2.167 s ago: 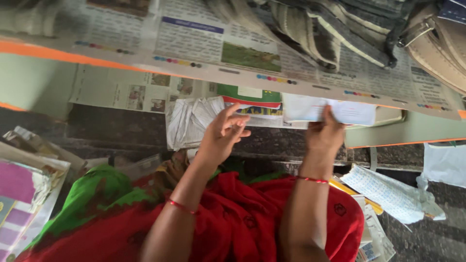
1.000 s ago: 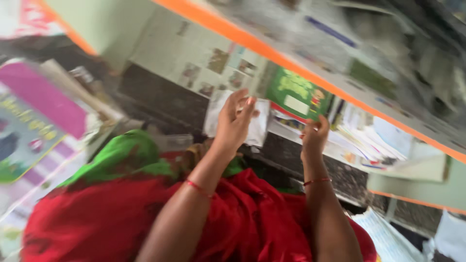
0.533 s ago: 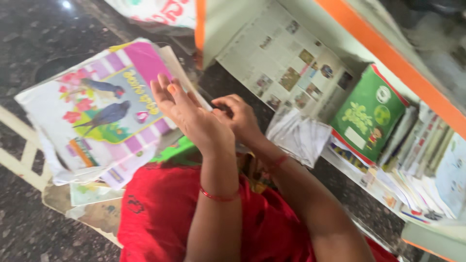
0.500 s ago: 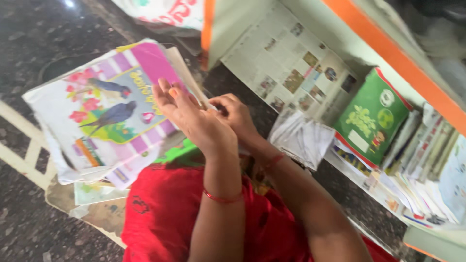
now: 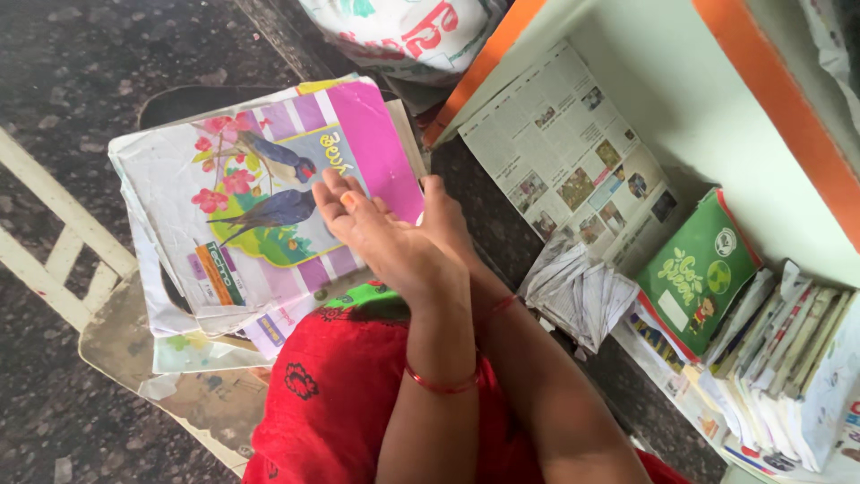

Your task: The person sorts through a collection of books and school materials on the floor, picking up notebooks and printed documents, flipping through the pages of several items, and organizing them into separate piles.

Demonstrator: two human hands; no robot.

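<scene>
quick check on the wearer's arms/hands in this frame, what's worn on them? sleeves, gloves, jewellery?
Both forearms are bare: no sleeves, no gloves. The left hand has a thin red bangle at the wrist, and its visible nails look orange-tinted. The right hand is mostly hidden behind the left; a thin red band shows at its wrist. No rings or watch visible.

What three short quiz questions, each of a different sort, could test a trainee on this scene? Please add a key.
1. True or false: the left hand rests on the pink book with two birds.
2. Which thing leans against the row of books on the shelf? A) a green book B) a red cup C) a blue box
3. Fill in: the folded white papers lie on a sheet of ____.

Key: 1 true. 2 A, the green book. 3 newspaper.
</scene>
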